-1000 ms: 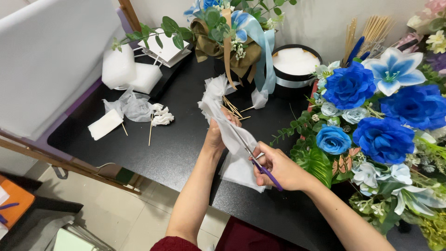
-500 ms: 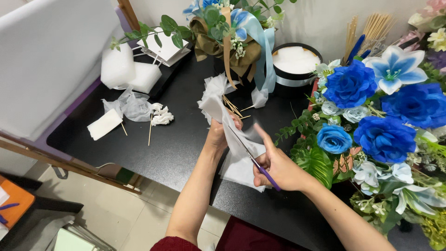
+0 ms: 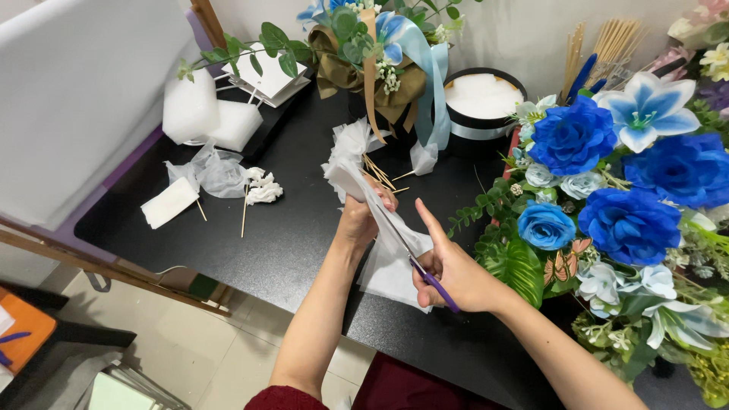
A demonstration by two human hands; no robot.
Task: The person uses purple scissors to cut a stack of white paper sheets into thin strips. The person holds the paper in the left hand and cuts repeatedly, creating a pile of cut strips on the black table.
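Head view over a black table, described relative to the white sheet held at centre. Far left of the sheet: two white foam blocks side by side, one flat white pad nearer the table edge, one crumpled clear wrap, and one small white ruffled piece; two thin wooden sticks lie loose beside these. Just left of the sheet, the left hand is closed on its upper part, fingers pinching the material and lifting it off the table; the sheet's lower part trails down to more white sheet material lying flat under the hands. Behind the sheet: a small bundle of sticks, too tight to count, and one bouquet wrapped in olive paper with a pale blue ribbon. Just right of the sheet, the right hand grips one pair of purple-handled scissors, thumb and fingers through the handles, index finger extended; the blades meet the sheet's edge. Behind and right: one round black box with white filling. Far right: one arrangement with five blue roses and one pale blue lily.
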